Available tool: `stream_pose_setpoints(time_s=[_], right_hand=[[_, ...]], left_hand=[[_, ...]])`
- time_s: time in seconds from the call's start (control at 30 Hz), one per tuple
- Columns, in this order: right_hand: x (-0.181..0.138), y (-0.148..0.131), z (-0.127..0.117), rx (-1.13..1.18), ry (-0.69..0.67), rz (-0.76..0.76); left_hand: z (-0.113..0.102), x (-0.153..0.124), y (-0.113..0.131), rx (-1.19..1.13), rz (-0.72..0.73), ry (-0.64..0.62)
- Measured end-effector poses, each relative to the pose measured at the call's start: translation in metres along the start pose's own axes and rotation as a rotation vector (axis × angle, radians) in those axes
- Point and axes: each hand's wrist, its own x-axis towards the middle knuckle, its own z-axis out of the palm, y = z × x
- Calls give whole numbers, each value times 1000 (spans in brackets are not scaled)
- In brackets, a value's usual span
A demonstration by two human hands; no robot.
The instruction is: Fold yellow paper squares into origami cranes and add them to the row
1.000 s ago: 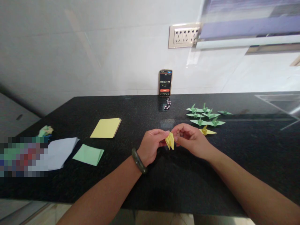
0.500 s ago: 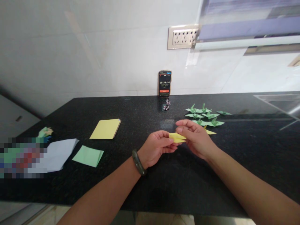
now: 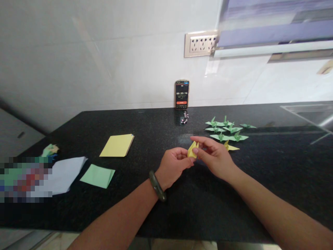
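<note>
A small folded piece of yellow origami paper (image 3: 193, 150) is held above the dark countertop between both hands. My left hand (image 3: 174, 165), with a dark bangle (image 3: 157, 186) at the wrist, pinches its left side between thumb and fingers. My right hand (image 3: 214, 156) closes on the right side, thumb in front and index finger along the top. Just beyond the right hand lies a yellow paper crane (image 3: 232, 148), partly hidden by it. Several green paper cranes (image 3: 229, 129) stand in rows behind that.
On the left of the black countertop (image 3: 145, 132) lie a stack of yellow paper (image 3: 117, 145), a folded green sheet (image 3: 98, 175) and white paper (image 3: 66, 175). A phone (image 3: 181, 94) showing a timer leans on the wall, a beaded strap (image 3: 184, 118) before it. A socket panel (image 3: 199, 44) is above.
The folded yellow paper has turned from lying lengthwise to a more upright tilt. My right hand has shifted slightly left, closer to the left hand, showing more of the yellow crane.
</note>
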Motion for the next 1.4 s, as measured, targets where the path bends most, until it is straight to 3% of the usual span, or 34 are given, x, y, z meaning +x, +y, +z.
stream_pose_setpoints(time_s=[0.17,0.33,0.53,0.7,0.97,1.1,1.27,1.4], right_hand=[[-2,1,0,-112,83,-139],[-2,-1,-2,-324,64,-245],[-3,-2,-2,-284,129,-265],[-3,-3,-2,-318,86,-305],[-1,-4,-5,-404,129,-414],[0,-7,-10,-507,55,-549],[1,-11,-16,-556,-132,-734],[2,-10,-17,-448,-203,-673]], left_hand=[[1,-1,2,-45,-13,59],[2,-2,3,-24,25,113],[-1,2,-3,54,76,132],[-3,3,-6,171,124,151],[-5,3,-8,284,165,182],[-5,4,-6,241,143,196],[-3,4,3,65,51,181],[-2,3,6,12,2,116]])
